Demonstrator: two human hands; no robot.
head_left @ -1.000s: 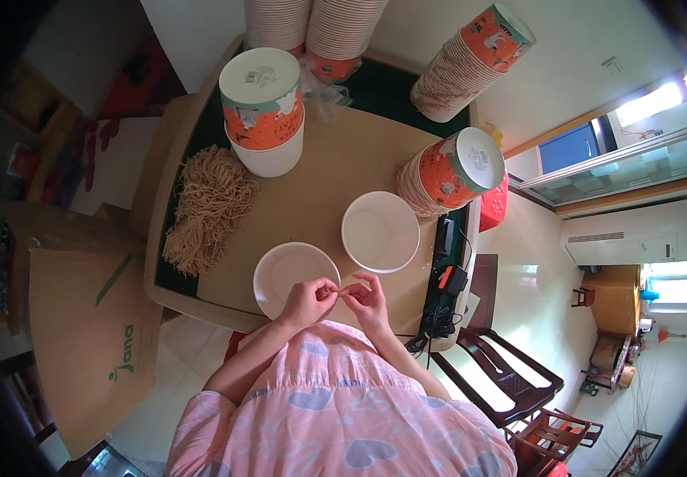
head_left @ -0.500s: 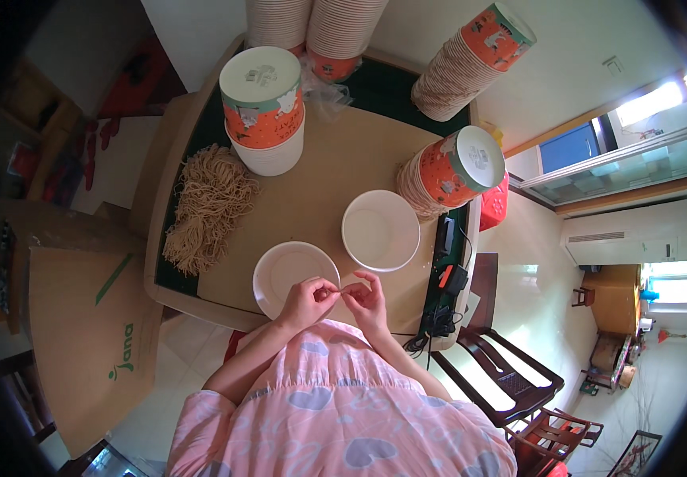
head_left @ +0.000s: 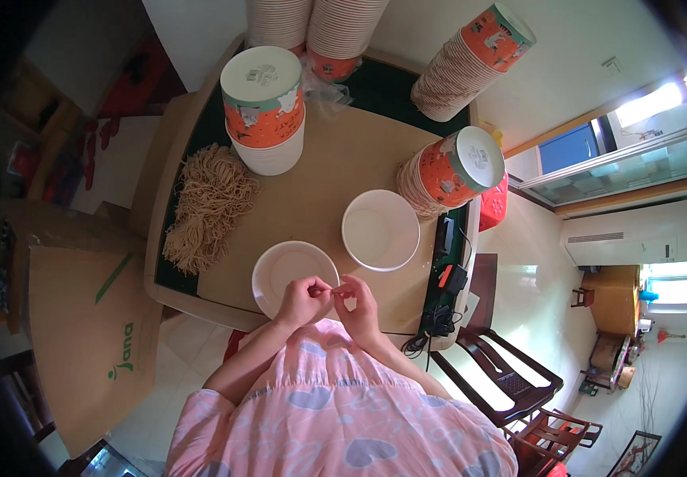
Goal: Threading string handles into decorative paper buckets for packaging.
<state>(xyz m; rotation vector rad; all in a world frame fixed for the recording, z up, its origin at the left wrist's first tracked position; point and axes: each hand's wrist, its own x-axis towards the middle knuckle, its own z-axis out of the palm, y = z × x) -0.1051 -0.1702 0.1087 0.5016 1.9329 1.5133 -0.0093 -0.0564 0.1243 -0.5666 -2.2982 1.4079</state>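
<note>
My left hand (head_left: 305,302) is closed in a pinch over the near rim of a white paper tub (head_left: 280,261) lying at the table's front. Right beside it, my right hand (head_left: 357,308) pinches too, its fingertips meeting the left's. Whatever sits between the fingertips is too small to make out. Just beyond my right hand stands a second white paper tub (head_left: 381,230), its mouth upward. A tangled bundle of beige string (head_left: 210,208) lies at the left side of the table.
Upside-down orange and green paper tubs (head_left: 264,103) stand at the back left. More tub stacks (head_left: 451,167) rise at the right and along the far edge. A black adapter with cables (head_left: 452,278) lies on the right edge. A cardboard box (head_left: 89,318) stands left of the table.
Both hands have shifted slightly to the left, still pinching together. The tubs and the string bundle have not moved.
</note>
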